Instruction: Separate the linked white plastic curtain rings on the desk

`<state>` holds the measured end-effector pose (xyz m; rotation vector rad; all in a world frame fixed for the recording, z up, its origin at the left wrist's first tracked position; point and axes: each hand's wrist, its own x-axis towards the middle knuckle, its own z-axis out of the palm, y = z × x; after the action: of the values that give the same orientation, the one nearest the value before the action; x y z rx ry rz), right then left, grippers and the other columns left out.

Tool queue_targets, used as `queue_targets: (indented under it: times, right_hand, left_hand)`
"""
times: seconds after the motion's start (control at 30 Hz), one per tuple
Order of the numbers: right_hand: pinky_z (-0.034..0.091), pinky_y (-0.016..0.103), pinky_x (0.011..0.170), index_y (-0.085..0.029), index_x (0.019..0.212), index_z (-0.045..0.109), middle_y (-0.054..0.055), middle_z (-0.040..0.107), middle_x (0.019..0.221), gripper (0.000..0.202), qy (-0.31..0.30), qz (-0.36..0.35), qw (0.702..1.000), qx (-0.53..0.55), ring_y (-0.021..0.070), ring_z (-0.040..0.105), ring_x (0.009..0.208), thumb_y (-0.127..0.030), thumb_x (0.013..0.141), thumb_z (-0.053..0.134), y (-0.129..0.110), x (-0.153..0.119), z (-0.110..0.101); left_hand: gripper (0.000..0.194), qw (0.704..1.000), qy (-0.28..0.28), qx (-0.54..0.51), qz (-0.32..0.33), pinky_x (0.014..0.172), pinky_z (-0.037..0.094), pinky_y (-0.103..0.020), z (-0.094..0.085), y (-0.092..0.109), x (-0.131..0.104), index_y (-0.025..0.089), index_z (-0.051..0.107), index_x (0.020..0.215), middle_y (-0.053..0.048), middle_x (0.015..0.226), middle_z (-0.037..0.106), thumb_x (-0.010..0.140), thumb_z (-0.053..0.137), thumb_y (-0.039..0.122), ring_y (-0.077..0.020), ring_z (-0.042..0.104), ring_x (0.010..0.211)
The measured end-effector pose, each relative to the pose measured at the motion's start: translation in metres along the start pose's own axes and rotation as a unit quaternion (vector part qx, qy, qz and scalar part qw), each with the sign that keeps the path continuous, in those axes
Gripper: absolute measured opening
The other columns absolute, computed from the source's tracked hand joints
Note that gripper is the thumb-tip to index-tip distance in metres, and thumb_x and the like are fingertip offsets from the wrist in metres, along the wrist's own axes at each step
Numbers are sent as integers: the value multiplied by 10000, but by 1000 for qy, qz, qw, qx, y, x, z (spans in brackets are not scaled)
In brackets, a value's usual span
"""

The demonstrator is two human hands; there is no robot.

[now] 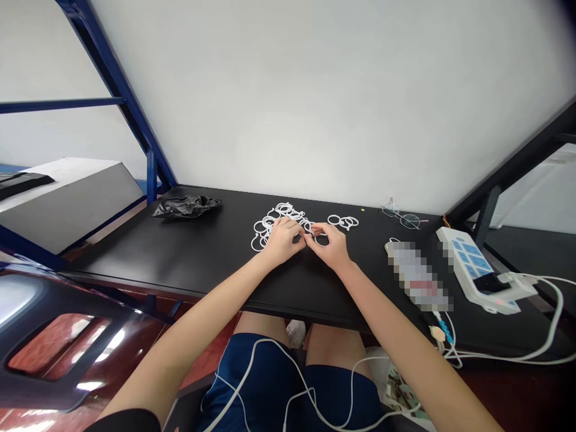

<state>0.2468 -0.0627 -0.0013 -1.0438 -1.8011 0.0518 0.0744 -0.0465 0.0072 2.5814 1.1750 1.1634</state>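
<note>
A: what's going on with those fingers?
B: right hand has thumb and index nearly closed on a white ring; left hand curls up against it, can't tell if it's gripping; it also hides part of the ring pile
A: other clutter?
B: glasses, phone and power strip crowd the right; crumpled black bag sits left; loose cable crosses the lap
</note>
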Motion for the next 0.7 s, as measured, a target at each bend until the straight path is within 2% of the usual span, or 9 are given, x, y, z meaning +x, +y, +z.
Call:
queue_targets:
  times: [0.2,0.7]
  right_hand:
    - [573,371,779,-239,984,623,34,710,875,170,-25,4,1000,16,199,686,750,-281,820,613,3,-1,3]
    - [545,300,607,-244,863,637,27,647,803,88,-38,9,999,16,165,624,689,-286,869,560,2,-1,2]
  left_hand:
    - [36,1000,2,4,-10,881,391,-371,-1,-2,1,206,603,802,-16,848,671,798,597,171,-206,556,922]
    - [56,1000,-7,6,-19,877,395,-376,-2,0,0,199,611,816,-27,863,665,811,572,160,-211,549,932]
